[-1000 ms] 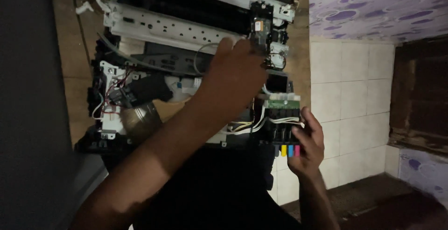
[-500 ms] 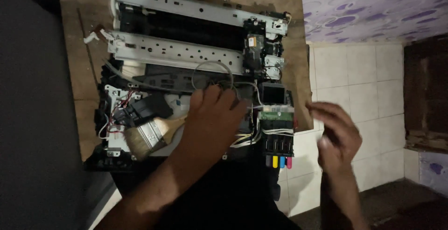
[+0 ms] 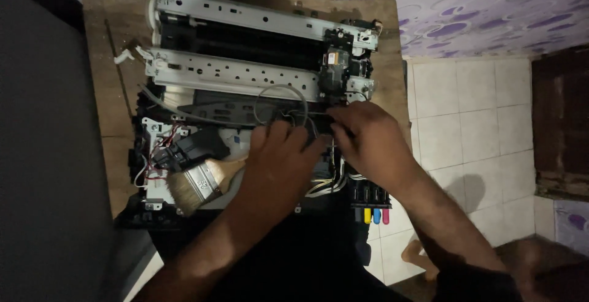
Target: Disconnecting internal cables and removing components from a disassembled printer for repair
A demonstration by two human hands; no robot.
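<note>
An opened printer (image 3: 245, 75) with bare metal rails lies on a wooden table (image 3: 104, 63). Both my hands are on its middle section, just below the print carriage (image 3: 336, 69). My left hand (image 3: 279, 164) lies over the dark inner parts with its fingers bent by a grey looped tube (image 3: 270, 93); what it grips is hidden. My right hand (image 3: 368, 139) pinches a small black part beside the left fingertips. White cables (image 3: 325, 185) run out under both hands.
A flat paintbrush (image 3: 196, 185) lies on the printer's front left, by red and white wires (image 3: 161, 145). Ink tanks with yellow, blue and pink caps (image 3: 373, 213) hang at the table's right edge. White floor tiles (image 3: 466, 130) and a patterned cloth (image 3: 485, 14) lie to the right.
My right hand has come in from the right, off the printer, onto the middle section beside my left hand. The view has shifted slightly lower.
</note>
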